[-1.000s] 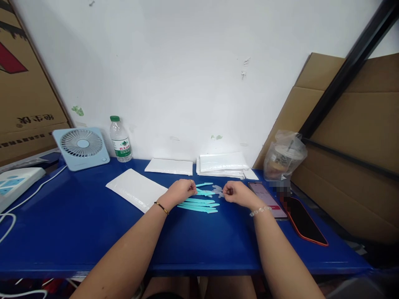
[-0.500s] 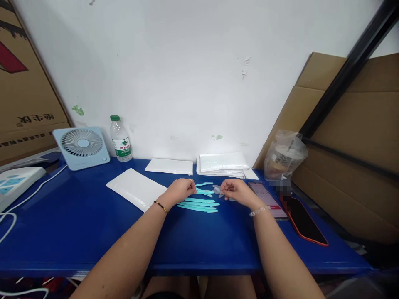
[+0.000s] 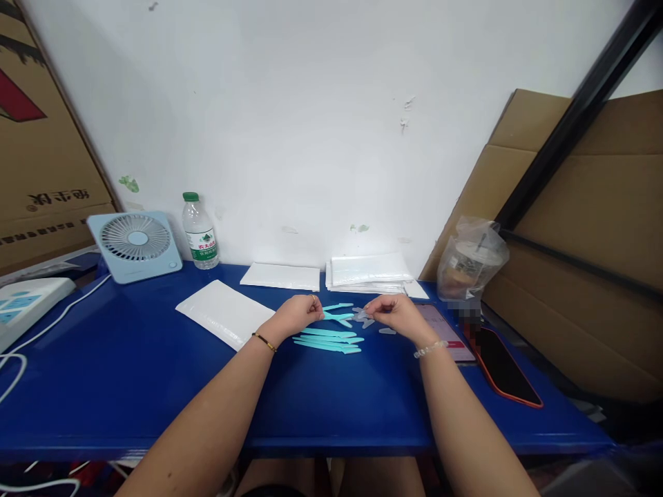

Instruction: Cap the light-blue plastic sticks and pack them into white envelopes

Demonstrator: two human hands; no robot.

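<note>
Blue table (image 3: 342, 400), white wall (image 3: 311, 138) behind. Nearest me: turquoise sticks (image 3: 331, 335) lying side by side just in front of hands. I judge them light, stiff, slick plastic; would pinch at handle, off narrow tip. Next, loose translucent piece (image 3: 387, 331) below right hand (image 3: 398, 317). Left hand (image 3: 299, 315) pinches handle of held stick (image 3: 338, 317). Right fingertips look closed on small clear piece (image 3: 361, 314): thin, easily dropped, best gripped by edges. Farthest, white envelopes (image 3: 367, 269) against wall.
</note>
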